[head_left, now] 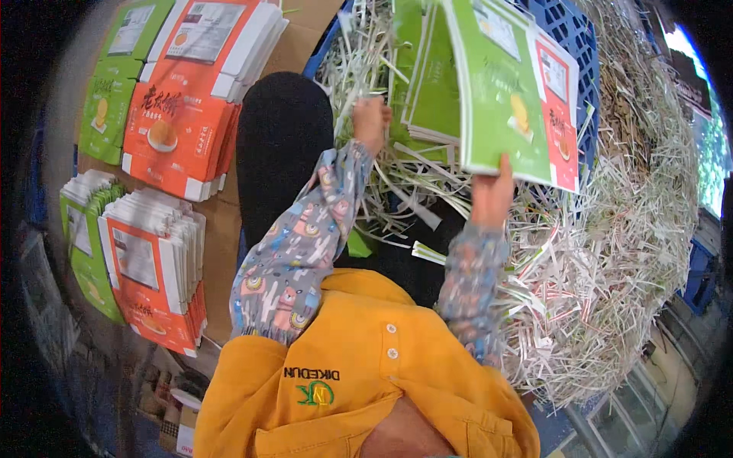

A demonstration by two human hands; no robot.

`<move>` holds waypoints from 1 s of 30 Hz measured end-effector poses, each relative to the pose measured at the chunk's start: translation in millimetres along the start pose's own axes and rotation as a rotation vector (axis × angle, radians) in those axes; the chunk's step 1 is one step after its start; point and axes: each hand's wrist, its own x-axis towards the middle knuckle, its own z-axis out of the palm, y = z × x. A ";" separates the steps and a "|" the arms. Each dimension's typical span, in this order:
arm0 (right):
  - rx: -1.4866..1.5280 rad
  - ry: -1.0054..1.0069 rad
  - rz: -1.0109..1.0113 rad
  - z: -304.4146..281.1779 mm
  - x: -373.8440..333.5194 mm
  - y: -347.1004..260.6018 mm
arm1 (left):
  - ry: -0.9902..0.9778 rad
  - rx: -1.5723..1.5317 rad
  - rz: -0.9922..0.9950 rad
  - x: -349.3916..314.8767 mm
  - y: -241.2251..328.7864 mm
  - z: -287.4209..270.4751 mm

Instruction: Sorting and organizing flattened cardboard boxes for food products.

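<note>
My right hand [492, 195] grips the lower edge of a stack of flat printed packaging bags, thumb on the front. The green bag [508, 99] lies beside a red and white one [561, 114]; the stack is raised and tilted. Behind it, more green bags [431, 84] lie among paper strips in a blue crate [569, 30]. My left hand [370, 124] is curled closed, left of these bags, over the shredded paper strips [359, 65]. Whatever is in its fingers, if anything, cannot be made out.
On brown cardboard [298, 30] at the left stand piles of red bags [183, 122] and green bags [114, 99], with lower red piles [153, 282] nearer me. My dark-clothed leg [282, 145] lies between. A large heap of paper strips [603, 282] fills the right side.
</note>
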 end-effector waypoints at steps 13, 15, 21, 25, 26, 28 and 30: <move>-0.479 0.007 -0.238 -115.8 -3.1 117.7 | -0.204 0.022 0.047 -103.3 -29.3 71.2; -0.415 -0.015 -0.129 -65.6 -30.1 119.4 | -0.199 -0.012 0.079 -85.1 -28.0 46.7; 0.254 0.055 0.153 -71.0 -28.0 59.3 | -0.378 -0.179 0.041 -98.5 2.9 49.3; 0.067 0.001 -0.003 -92.2 -15.0 28.8 | -0.431 -0.251 -0.065 -111.1 28.6 38.3; 0.000 -0.027 0.024 -93.9 -16.1 29.9 | -0.410 -0.177 -0.189 -110.2 29.3 33.5; -0.012 -0.029 -0.004 -89.6 -19.6 27.7 | -0.416 -0.059 -0.295 -113.5 26.4 32.3; 0.023 -0.124 -0.022 -100.1 -17.9 27.2 | -0.482 -0.038 -0.250 -112.9 18.9 31.9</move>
